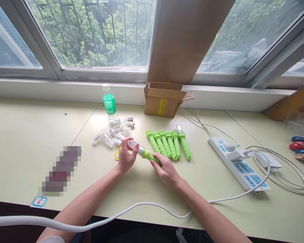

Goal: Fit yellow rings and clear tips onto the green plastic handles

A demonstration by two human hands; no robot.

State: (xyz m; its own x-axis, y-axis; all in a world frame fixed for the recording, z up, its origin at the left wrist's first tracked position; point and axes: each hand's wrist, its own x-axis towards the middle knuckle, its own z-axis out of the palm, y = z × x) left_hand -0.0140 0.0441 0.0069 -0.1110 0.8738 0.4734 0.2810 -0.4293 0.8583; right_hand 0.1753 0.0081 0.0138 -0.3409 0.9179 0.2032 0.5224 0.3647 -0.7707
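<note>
Here, just left of the row of six green handles (168,144), one handle (152,157) is gripped by the right hand (167,170) while its clear tube (133,145) is pinched by the left hand (126,158), several loose tubes (116,131) remaining unfitted further left.

bare table (27,135) left, clear tubes (114,131) and green handles (169,143) crowd ahead, power strip (239,165) right

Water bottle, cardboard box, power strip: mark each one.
Water bottle (109,104), head view, on its green label.
Cardboard box (162,101), head view, on its front wall.
Power strip (239,165), head view, on its white top face.
</note>
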